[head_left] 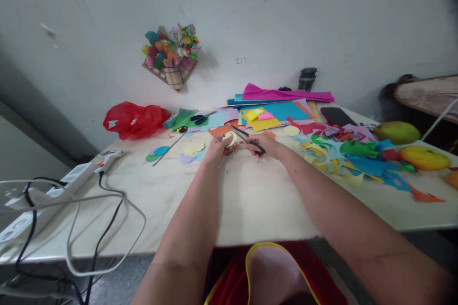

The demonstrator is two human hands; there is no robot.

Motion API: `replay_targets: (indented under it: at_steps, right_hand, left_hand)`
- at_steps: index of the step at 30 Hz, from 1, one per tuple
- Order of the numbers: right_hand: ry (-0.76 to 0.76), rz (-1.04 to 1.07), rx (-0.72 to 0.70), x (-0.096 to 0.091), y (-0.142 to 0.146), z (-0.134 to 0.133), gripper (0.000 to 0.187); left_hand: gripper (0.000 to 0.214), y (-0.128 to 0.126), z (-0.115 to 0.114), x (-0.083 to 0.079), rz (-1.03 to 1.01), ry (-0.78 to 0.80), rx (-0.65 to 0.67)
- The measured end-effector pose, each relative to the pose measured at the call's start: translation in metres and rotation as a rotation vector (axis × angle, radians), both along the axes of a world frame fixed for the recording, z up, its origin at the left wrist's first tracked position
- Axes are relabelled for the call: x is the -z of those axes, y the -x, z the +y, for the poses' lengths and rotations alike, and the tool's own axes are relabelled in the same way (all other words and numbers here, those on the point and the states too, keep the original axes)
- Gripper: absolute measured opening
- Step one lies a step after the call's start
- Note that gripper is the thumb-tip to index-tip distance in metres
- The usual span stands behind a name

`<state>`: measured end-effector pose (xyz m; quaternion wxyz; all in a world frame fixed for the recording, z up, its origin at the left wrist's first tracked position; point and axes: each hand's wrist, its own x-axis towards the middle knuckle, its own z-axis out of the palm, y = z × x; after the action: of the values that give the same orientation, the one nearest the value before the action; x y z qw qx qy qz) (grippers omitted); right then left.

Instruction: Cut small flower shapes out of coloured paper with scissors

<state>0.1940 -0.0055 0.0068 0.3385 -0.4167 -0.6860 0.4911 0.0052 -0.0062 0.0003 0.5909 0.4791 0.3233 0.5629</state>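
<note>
My left hand (217,148) pinches a pale yellow paper cutout (230,139) with a wavy edge, held just above the table. In my right hand (266,145) are black-handled scissors (246,136); their blades point up and left, beside the paper, and look parted. Whether the blades touch the paper I cannot tell. Left of my hands lie pale yellow flower-shaped cutouts (194,148), with lilac and blue ones (189,157) partly under them. A plain pale yellow circle (291,130) rests beyond my right hand.
Paper scraps (358,152) cover the right side, near mangoes (396,132) and a phone (338,116). Coloured sheets (282,110) lie at the back. At left are a red plastic bag (136,120), a second pair of scissors (200,118), and a power strip (53,195) with loose cables.
</note>
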Motion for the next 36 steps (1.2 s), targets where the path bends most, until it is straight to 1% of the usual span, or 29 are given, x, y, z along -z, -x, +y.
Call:
replay_targets:
  at_steps: [3, 8, 12, 18, 20, 22, 24, 27, 29, 31, 33, 36]
  right_hand:
    - [0.0, 0.013, 0.039, -0.005, 0.001, -0.004, 0.029]
    - [0.011, 0.097, 0.161, -0.012, 0.005, -0.007, 0.032]
    - [0.005, 0.212, 0.191, -0.009, 0.006, -0.004, 0.037]
    - [-0.014, 0.307, 0.206, -0.004, 0.009, 0.001, 0.035]
    - [-0.028, 0.324, 0.213, -0.003, 0.009, 0.002, 0.036]
    - [-0.041, 0.338, 0.219, -0.003, 0.009, 0.002, 0.036]
    - [-0.051, 0.347, 0.233, -0.004, 0.009, 0.003, 0.036]
    - [-0.061, 0.351, 0.266, -0.005, 0.009, 0.002, 0.035]
    - [-0.069, 0.348, 0.276, -0.006, 0.009, 0.002, 0.036]
    - [-0.079, 0.345, 0.273, -0.006, 0.01, 0.002, 0.037]
    - [-0.091, 0.34, 0.263, -0.006, 0.01, 0.002, 0.036]
    - [-0.087, 0.342, 0.257, -0.007, 0.01, 0.001, 0.034]
  left_hand:
    - [0.041, 0.001, -0.001, -0.001, 0.027, -0.003, 0.038]
    - [0.042, -0.001, 0.0, 0.0, 0.11, -0.017, 0.043]
    - [0.04, -0.005, 0.002, 0.003, 0.174, -0.046, 0.034]
    - [0.039, -0.01, 0.002, 0.004, 0.246, -0.049, 0.057]
    - [0.04, -0.011, 0.0, 0.004, 0.239, -0.031, 0.084]
    - [0.041, -0.012, -0.001, 0.003, 0.188, 0.003, 0.084]
    - [0.042, -0.012, 0.0, 0.001, 0.096, 0.055, 0.022]
    - [0.045, -0.01, 0.004, -0.002, -0.021, 0.168, -0.116]
    - [0.046, -0.008, 0.005, -0.004, -0.035, 0.222, -0.138]
    - [0.039, -0.006, 0.005, -0.004, -0.02, 0.215, -0.117]
    - [0.031, -0.005, 0.004, -0.003, 0.011, 0.168, -0.079]
    - [0.029, -0.004, 0.002, 0.0, 0.042, 0.129, -0.046]
